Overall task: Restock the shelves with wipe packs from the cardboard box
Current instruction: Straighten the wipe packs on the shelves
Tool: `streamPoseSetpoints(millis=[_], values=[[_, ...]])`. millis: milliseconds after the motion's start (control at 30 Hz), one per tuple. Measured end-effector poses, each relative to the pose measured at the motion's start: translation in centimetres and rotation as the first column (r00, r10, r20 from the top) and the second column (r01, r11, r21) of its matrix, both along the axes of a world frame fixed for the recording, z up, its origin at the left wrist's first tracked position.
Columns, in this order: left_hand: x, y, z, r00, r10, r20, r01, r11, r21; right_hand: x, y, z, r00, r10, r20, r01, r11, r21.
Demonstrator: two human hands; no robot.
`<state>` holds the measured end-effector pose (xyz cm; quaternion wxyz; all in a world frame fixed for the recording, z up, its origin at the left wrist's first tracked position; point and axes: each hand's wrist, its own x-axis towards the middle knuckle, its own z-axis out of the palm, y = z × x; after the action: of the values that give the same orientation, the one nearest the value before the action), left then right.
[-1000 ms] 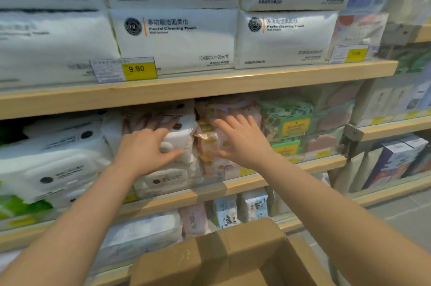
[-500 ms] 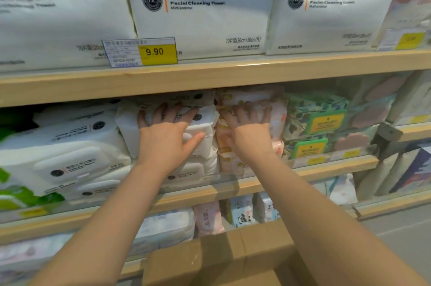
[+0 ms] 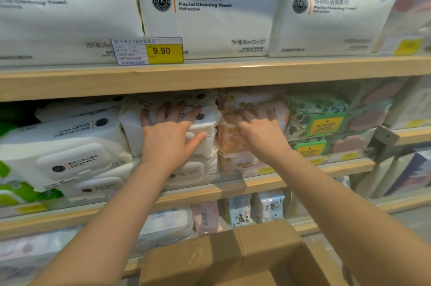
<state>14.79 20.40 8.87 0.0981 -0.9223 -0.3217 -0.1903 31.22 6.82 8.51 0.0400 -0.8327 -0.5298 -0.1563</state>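
Both hands are on the middle shelf (image 3: 268, 183). My left hand (image 3: 170, 136) lies flat with spread fingers against a white wipe pack (image 3: 133, 127) in the middle stack. My right hand (image 3: 258, 134) presses on the pink wipe packs (image 3: 228, 143) beside it, fingers slightly bent over their front. The open cardboard box (image 3: 235, 255) sits below between my forearms; its inside is hidden from view.
Large white facial towel packs (image 3: 210, 20) fill the upper shelf behind a 9.90 price tag (image 3: 149, 50). Green-lidded packs (image 3: 319, 122) stand right of the pink ones, bigger white packs (image 3: 63, 153) to the left. Small panda-print packs (image 3: 240, 213) sit on the lower shelf.
Both hands have reached further in and now press against the packs on the middle shelf. The view has moved closer to the shelves.
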Motion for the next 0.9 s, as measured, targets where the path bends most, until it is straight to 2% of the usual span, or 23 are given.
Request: streamPoseSetpoints(millis=[133,267,333,400,467,533,633,733,800,900], values=[[0.3,0.0,-0.3,1.000,0.005,0.029,-0.005,1.000,-0.010,-0.8,0.3,-1.1,0.998,-0.048,-0.040,0.049,0.998,0.026],[0.4,-0.4,-0.1,1.000,0.000,0.013,0.000,1.000,-0.010,-0.5,0.1,-0.6,0.993,-0.048,-0.112,0.046,0.999,-0.019],[0.0,-0.6,0.4,0.999,-0.026,0.019,0.027,0.998,-0.050,-0.9,-0.2,0.2,0.976,-0.019,-0.218,0.032,0.998,0.054],[-1.4,-0.8,1.0,0.996,-0.048,0.070,0.055,0.993,-0.108,-2.2,-0.3,0.9,0.960,0.021,-0.279,0.034,0.981,0.192],[-3.1,-0.6,1.0,0.989,-0.067,0.135,0.079,0.993,-0.085,-3.8,-0.2,1.3,0.969,0.081,-0.234,0.000,0.946,0.325],[-5.9,0.5,0.8,0.982,-0.040,0.182,0.044,0.999,-0.014,-6.1,0.8,1.5,0.979,0.174,-0.104,-0.121,0.913,0.390],[-9.7,2.9,0.1,0.973,0.068,0.219,-0.077,0.996,0.034,-9.6,3.5,1.7,0.971,0.240,0.023,-0.237,0.936,0.258],[-11.6,4.7,-1.0,0.973,0.166,0.158,-0.173,0.985,0.028,-11.9,6.4,1.6,0.987,0.161,0.011,-0.161,0.984,0.073],[-11.8,5.2,-1.8,0.978,0.164,0.133,-0.172,0.984,0.049,-12.2,7.8,1.5,0.995,0.096,-0.012,-0.096,0.995,0.024],[-11.4,5.7,-2.3,0.972,0.160,0.174,-0.177,0.980,0.087,-10.8,8.6,1.0,0.995,0.096,0.025,-0.097,0.994,0.050]])
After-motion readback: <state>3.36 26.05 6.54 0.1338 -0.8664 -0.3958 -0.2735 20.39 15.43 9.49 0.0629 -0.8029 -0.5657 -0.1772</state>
